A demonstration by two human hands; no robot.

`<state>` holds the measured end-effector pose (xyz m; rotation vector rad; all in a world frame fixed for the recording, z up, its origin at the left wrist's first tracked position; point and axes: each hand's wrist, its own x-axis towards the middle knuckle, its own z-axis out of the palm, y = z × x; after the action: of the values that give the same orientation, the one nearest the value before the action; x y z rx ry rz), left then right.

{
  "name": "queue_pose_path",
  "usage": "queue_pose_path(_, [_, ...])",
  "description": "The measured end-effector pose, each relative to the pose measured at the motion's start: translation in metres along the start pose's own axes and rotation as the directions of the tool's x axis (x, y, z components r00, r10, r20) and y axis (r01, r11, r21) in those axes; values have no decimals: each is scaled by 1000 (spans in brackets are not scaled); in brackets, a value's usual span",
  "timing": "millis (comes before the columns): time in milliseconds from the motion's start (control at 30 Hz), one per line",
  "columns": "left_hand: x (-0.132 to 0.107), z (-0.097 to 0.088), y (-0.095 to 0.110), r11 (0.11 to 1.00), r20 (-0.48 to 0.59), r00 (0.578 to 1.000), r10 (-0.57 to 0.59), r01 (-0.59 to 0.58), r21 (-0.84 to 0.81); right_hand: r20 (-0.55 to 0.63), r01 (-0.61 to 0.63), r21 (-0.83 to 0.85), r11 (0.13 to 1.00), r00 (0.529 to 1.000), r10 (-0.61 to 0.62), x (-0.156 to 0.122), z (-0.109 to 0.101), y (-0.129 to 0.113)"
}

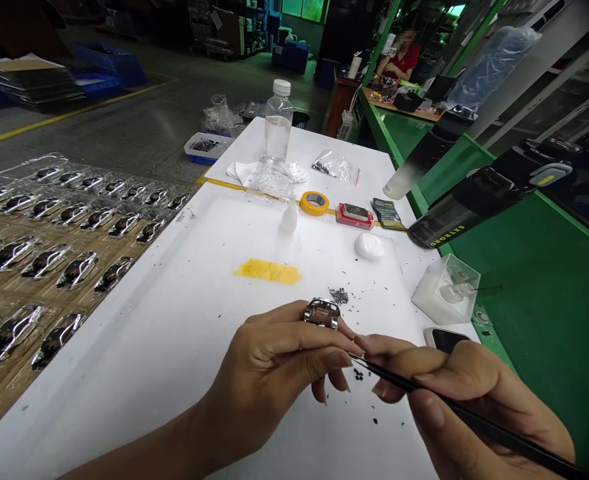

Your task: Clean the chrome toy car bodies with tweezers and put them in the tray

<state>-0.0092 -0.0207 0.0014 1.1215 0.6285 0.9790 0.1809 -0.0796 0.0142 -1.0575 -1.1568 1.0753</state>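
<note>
My left hand (274,360) is closed on a small model car (322,313) with shiny chrome trim, and only one end of it shows above the fingers. My right hand (464,393) grips slim black tweezers (454,403) like a pen. Their thin tip meets the fingertips of my left hand, and what lies at the tip is hidden. On the white table (174,373) beyond the hands sits a pile of tiny black parts (339,295). A few more black bits (358,375) are scattered beneath the fingers.
Trays of model cars (39,260) lie to the left. Yellow tape (268,271), a tape roll (314,203), a small white bottle (289,219), a white case (369,246) and a clear box (447,290) are on the table. Black flasks (489,190) lean at right. A person (402,60) sits behind.
</note>
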Motion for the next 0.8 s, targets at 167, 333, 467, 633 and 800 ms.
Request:
queue_pose_path(167, [1,-1,0,1000,10,1000,-14,14,-9,-122,-94,13,996,988,95,2,1,2])
queue_pose_path(333, [2,0,-1,999,19,1000,-10,11,-43,-131,-65,12,998,989,66,7,3,6])
queue_pose_path(467, [2,-1,-2,999,12,999,31,-30,-39,-108,-29,1,1000,994,29,5,2,8])
queue_pose_path(633, [2,-2,-5,998,11,998,55,-55,-15,-6,19,33,999,1000,-19,1,-1,10])
queue_pose_path(800, [2,-1,-5,990,-5,994,109,-108,92,-23,-54,139,989,998,57,9,3,9])
